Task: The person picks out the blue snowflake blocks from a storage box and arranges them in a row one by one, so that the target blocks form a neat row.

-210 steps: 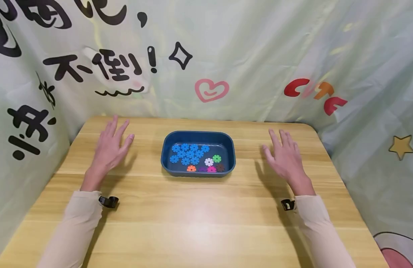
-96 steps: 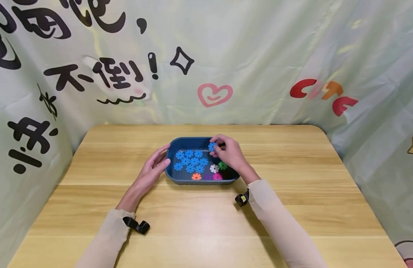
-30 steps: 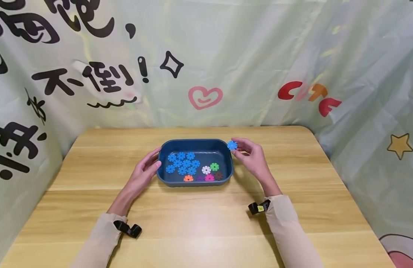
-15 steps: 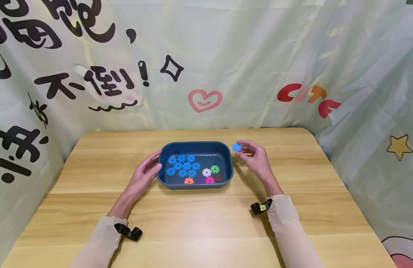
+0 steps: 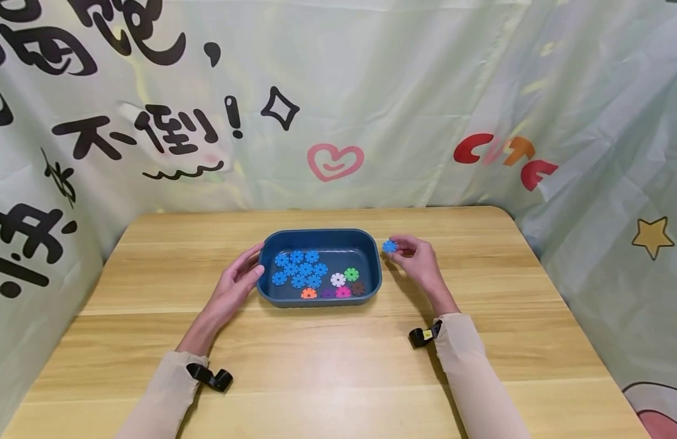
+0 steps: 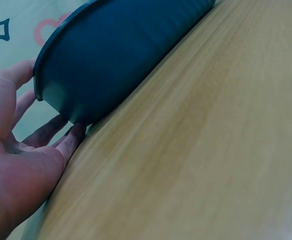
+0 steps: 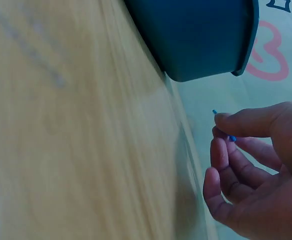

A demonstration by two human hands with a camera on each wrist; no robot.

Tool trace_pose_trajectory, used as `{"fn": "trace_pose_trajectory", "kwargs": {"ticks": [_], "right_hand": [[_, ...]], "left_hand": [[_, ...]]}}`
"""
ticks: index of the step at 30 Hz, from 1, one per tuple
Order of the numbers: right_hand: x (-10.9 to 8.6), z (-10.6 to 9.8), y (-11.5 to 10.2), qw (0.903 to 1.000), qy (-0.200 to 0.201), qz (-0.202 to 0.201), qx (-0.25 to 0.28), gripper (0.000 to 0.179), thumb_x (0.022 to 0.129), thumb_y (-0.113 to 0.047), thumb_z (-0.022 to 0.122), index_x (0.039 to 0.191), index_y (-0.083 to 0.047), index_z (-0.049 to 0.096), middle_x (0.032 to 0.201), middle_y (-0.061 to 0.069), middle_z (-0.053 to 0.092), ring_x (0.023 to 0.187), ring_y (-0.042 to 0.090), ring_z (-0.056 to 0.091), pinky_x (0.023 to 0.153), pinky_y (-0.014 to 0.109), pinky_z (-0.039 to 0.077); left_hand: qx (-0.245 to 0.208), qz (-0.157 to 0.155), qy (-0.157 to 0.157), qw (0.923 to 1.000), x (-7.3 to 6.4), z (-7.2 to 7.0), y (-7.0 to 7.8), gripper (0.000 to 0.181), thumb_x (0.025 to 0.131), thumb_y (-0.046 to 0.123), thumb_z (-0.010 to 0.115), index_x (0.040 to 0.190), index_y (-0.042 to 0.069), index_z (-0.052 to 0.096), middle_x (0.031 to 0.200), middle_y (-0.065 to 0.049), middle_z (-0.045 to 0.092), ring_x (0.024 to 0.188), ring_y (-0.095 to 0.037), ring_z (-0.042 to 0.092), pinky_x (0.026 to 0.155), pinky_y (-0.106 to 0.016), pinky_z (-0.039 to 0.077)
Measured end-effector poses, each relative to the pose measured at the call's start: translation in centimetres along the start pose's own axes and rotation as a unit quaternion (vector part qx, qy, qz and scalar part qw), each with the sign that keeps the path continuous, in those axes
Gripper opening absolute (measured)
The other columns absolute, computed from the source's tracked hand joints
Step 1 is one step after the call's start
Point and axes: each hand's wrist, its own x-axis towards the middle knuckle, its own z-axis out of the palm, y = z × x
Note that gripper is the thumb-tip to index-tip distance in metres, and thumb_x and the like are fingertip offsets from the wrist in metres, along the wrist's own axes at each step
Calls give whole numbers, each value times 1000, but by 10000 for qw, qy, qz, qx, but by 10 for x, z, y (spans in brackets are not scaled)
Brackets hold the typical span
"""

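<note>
A dark blue oblong tray (image 5: pixel 320 303) stands on the table with flower-shaped snowflake building discs in it. At its left end my left hand (image 5: pixel 234 283) touches the outside wall and rim, fingers spread and slightly bent; the left wrist view shows this hand (image 6: pixel 21 165) against the tray wall (image 6: pixel 121 50). Just past the right end, my right hand (image 5: pixel 418 259) pinches one blue snowflake disc (image 5: pixel 390 246) between thumb and fingers. Seen edge-on in the right wrist view, the disc (image 7: pixel 232 138) is mostly covered by the fingers of the right hand (image 7: pixel 266 170).
Several blue discs (image 5: pixel 298 269) lie in the tray's left part. White (image 5: pixel 338 280), green (image 5: pixel 352 274), orange (image 5: pixel 308 293), purple (image 5: pixel 327 293), pink (image 5: pixel 343 292) and brown (image 5: pixel 358 288) discs lie toward its front and right. A printed curtain (image 5: pixel 404 97) hangs behind the wooden table (image 5: pixel 327 372).
Both hands came in from the sides. My right hand took a blue disc from the tray, carried it right past the rim, then lowered it slightly. The left hand stays at the tray.
</note>
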Motion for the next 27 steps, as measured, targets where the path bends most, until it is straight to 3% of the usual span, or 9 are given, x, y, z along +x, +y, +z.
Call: {"fn": "trace_pose_trajectory", "kwargs": {"ticks": [9, 27], "right_hand": [[2, 4, 5, 9980, -270, 16, -563, 34, 91, 5, 72, 125, 5, 69, 98, 17, 68, 88, 26, 61, 66, 16, 49], [6, 10, 7, 9909, -362, 23, -1294, 32, 92, -2, 75, 123, 3, 69, 103, 17, 65, 86, 27, 56, 70, 29, 48]], "left_hand": [[-112, 21, 1, 9999, 0, 1, 0, 56, 106, 24, 60, 159, 19, 41, 162, -16, 33, 147, -35, 34, 105, -26, 48], [-96, -24, 30, 9999, 0, 0, 0, 56, 106, 26, 61, 158, 21, 42, 162, -14, 34, 148, -32, 34, 106, -26, 48]]}}
